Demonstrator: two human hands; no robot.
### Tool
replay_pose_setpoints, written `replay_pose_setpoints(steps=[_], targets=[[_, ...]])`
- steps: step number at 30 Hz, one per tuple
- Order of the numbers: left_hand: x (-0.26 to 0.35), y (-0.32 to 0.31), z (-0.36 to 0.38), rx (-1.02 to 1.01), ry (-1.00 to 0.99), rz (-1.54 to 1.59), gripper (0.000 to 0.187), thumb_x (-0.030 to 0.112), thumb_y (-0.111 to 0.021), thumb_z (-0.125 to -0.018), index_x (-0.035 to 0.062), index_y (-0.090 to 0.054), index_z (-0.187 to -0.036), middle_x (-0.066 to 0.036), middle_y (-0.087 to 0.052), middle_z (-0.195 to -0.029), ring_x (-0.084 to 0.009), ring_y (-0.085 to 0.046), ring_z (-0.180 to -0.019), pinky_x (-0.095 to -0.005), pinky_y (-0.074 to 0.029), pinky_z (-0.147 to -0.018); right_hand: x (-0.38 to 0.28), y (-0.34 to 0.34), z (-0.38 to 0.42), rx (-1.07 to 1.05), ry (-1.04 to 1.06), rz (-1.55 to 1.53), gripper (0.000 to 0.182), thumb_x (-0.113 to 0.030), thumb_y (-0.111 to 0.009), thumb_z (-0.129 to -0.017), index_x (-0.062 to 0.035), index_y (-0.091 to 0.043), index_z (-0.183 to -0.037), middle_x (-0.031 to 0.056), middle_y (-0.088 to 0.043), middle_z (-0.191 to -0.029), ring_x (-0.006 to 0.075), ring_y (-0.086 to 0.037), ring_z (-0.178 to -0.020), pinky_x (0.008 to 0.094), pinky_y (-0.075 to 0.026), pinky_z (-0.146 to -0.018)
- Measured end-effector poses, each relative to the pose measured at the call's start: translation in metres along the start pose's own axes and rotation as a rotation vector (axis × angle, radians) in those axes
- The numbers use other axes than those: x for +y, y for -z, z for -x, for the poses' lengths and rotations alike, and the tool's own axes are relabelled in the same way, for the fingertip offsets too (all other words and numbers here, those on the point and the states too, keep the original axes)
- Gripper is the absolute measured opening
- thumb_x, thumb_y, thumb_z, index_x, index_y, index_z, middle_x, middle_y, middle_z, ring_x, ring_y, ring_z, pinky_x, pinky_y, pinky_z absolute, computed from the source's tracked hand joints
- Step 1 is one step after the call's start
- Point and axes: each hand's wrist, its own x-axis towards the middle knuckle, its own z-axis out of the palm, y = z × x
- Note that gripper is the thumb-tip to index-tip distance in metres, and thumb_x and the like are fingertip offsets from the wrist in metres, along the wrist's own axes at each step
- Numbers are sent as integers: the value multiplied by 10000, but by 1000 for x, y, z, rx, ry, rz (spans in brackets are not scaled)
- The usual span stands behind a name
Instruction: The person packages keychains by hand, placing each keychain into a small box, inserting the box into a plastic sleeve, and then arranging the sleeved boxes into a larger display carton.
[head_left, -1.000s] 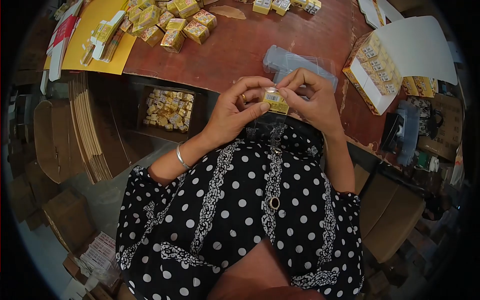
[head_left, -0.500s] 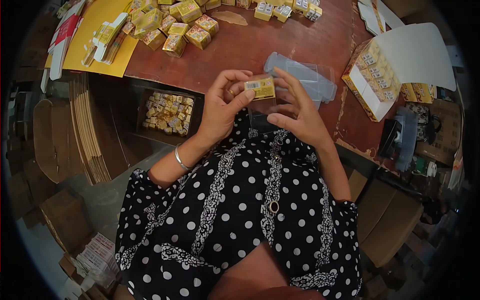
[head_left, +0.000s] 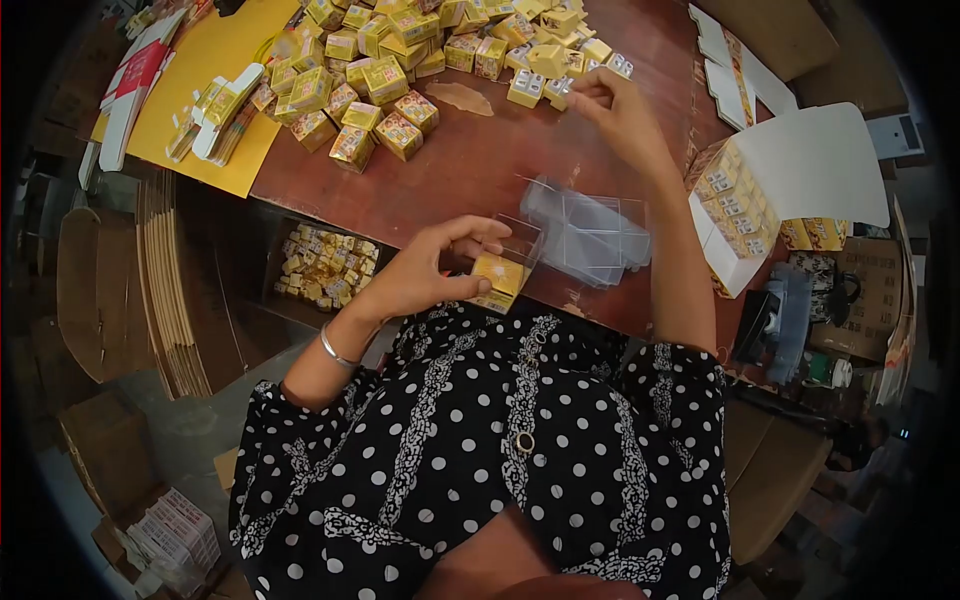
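My left hand (head_left: pixel 440 266) is closed round a small yellow box (head_left: pixel 499 276) that sits in a clear plastic case (head_left: pixel 523 240), held low over the table's near edge. My right hand (head_left: pixel 622 108) is stretched out over the table, thumb and fingertips bent and a little apart. Its fingertips are beside small yellow boxes (head_left: pixel 526 88) with grey-and-white tops; whether they touch one is hard to see. Between my arms, several clear plastic cases (head_left: pixel 585 235) lie flat on the table.
A heap of yellow printed boxes (head_left: pixel 385 80) covers the table's far side. On the right stands an open display carton (head_left: pixel 735 205) filled with small boxes. Below the left edge, a bin (head_left: pixel 325 265) holds more small pieces beside stacked flat cardboard (head_left: pixel 185 290). A yellow envelope (head_left: pixel 225 60) lies far left.
My right hand has left the yellow box and reached forward to the small boxes at the back. My left hand keeps the box and case, now lower and tilted.
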Motion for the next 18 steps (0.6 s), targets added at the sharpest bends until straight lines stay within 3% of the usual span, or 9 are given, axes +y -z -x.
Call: replay_pose_setpoints(steps=[2,6,10,18], targets=[[-3,6,2,22,15,26,604,63,-787,-824,19,-518,-1362,-40,-612,-1170,-101,-598,-987,-271,-517,-884,51,-9,-27,56,-27,154,322,-189,-770,-840,-32,-667,-1101,120,-728,-1045,248,-708,-961,365,-550,-818],[-8,9,4,82,27,196,566,30,-782,-828,32,-534,-1337,-45,-586,-1218,-103,-602,-1020,-274,-528,-893,49,-25,-35,61,-117,444,428,-190,-770,-823,-45,-620,-1196,193,-711,-1117,363,-677,-1044,440,-529,-900],[-9,13,5,145,61,217,555,34,-782,-833,36,-541,-1334,-43,-588,-1213,-101,-600,-1037,-272,-530,-882,30,-28,-30,70,-180,457,475,-231,-775,-798,-54,-616,-1209,211,-709,-1104,379,-670,-1056,453,-526,-914],[-11,14,-1,146,100,215,556,63,-774,-861,25,-539,-1363,-28,-604,-1152,-110,-610,-1031,-273,-530,-873,-11,0,-8,-321,-232,775,531,-415,-705,-817,-74,-680,-1223,226,-719,-1078,347,-686,-1045,447,-534,-892]])
